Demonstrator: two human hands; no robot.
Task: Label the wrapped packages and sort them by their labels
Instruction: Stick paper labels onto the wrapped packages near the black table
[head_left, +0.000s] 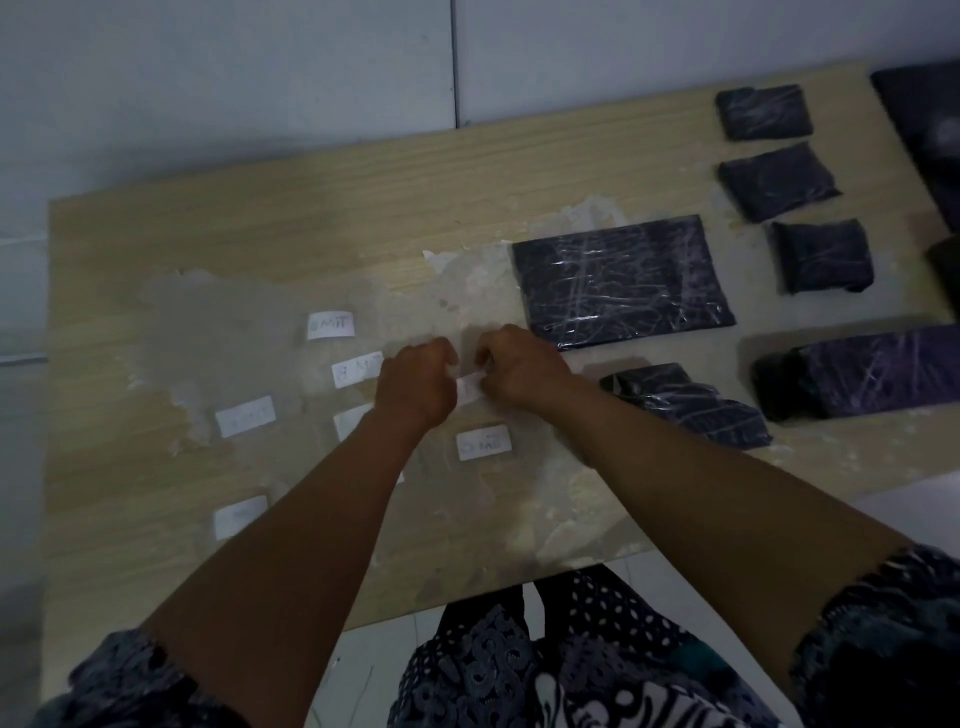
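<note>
Clearly, labelling is only just getting going. Several written labels (330, 326) are lying on a clear film (249, 322) across the left of the desk (260, 218). Mid-desk, the left hand (415, 384) and right hand (519, 371) are both pinching one label (469, 388), seemingly peeling it free. Rightward, the wrapped packages (621, 280) are sitting unlabelled and unsorted, so nearly everything is remaining.
</note>
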